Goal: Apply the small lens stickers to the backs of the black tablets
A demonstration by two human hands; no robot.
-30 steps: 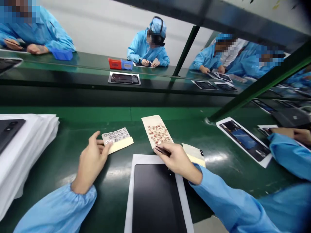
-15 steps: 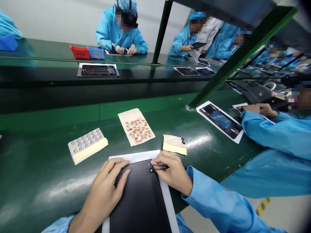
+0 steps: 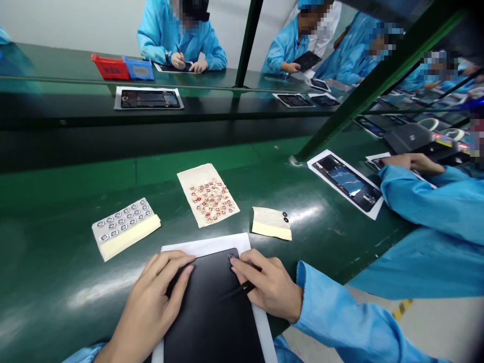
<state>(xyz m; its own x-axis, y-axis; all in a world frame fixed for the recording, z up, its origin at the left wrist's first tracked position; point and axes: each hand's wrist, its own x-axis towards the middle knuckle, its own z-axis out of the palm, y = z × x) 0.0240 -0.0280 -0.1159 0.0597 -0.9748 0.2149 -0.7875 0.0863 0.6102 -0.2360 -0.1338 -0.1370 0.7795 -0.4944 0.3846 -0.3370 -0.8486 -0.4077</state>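
A black tablet [image 3: 212,312] lies before me on a white sheet [image 3: 202,242]. My left hand [image 3: 159,292] rests on its upper left edge, fingers stretched out and thumb apart on the dark surface. Near the upper right corner, my right hand [image 3: 266,287] touches a small ring-shaped part [image 3: 230,257] with a fingertip. The same hand holds dark tweezers [image 3: 247,286], their blurred tips pointing left over the tablet. Past the tablet lie a small card with two black rings [image 3: 270,222], a cream sheet with many little red-edged pieces [image 3: 208,195] and a card of silvery ring stickers [image 3: 126,227].
To the right, another tablet [image 3: 348,182] lies on white paper beside a co-worker's blue sleeve [image 3: 427,201]. A slanted green post [image 3: 351,103] rises from the bench. Across from me are red [image 3: 110,68] and blue bins [image 3: 139,69] and more co-workers.
My right hand has turned the tweezers away from the ring-shaped part, and a fingertip now lies on that part. My left hand keeps its place on the tablet. The view has shifted slightly.
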